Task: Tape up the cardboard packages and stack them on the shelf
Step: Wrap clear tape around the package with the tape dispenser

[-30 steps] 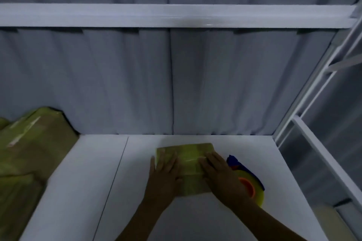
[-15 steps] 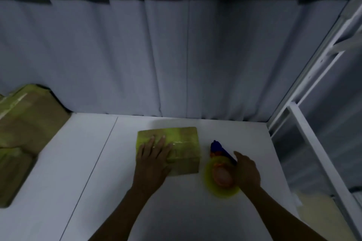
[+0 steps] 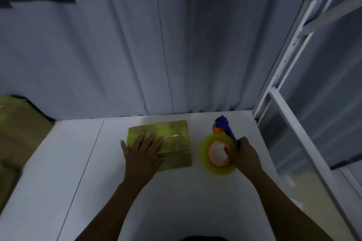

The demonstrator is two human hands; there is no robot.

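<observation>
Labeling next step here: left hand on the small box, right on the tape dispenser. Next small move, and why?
Probably carry the tape dispenser left onto the cardboard package and start a strip. The right hand grips it beside the package, apart from it; the left hand lies flat on the package, steadying it. Glossy tape already crosses the top, so which seam remains is unclear.

Bare left hand (image 3: 144,154) and bare right hand (image 3: 245,155); both forearms bare up to frame edge; sliver of dark garment (image 3: 203,238) at bottom centre, detail unclear
</observation>
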